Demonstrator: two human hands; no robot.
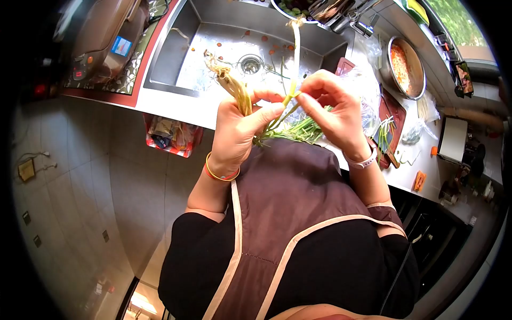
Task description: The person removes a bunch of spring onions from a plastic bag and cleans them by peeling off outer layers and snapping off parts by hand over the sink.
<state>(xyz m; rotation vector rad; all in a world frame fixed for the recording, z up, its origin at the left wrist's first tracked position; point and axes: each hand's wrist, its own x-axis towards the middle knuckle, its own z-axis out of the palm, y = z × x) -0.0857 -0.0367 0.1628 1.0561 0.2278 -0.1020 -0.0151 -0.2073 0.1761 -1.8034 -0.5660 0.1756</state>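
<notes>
In front of my apron, a green onion (295,58) stands nearly upright with its white root end at the top. My left hand (240,122) is closed, its thumb and fingers gripping the onion's green part. A bundle of withered yellowish outer leaves (234,88) is also tucked in that hand. My right hand (337,109) pinches the same onion at the join of its stalk and leaves, where a bit of skin seems to lie between the fingertips. Green leaves (301,130) lie below and behind both hands on the counter edge.
Ahead is a steel sink (213,32) with orange scraps around its drain (250,64). To the right are a plastic bag (362,88), a cutting board (393,114) with onion greens, and a metal bowl (416,66) of chopped orange food. A brown appliance (104,42) stands left.
</notes>
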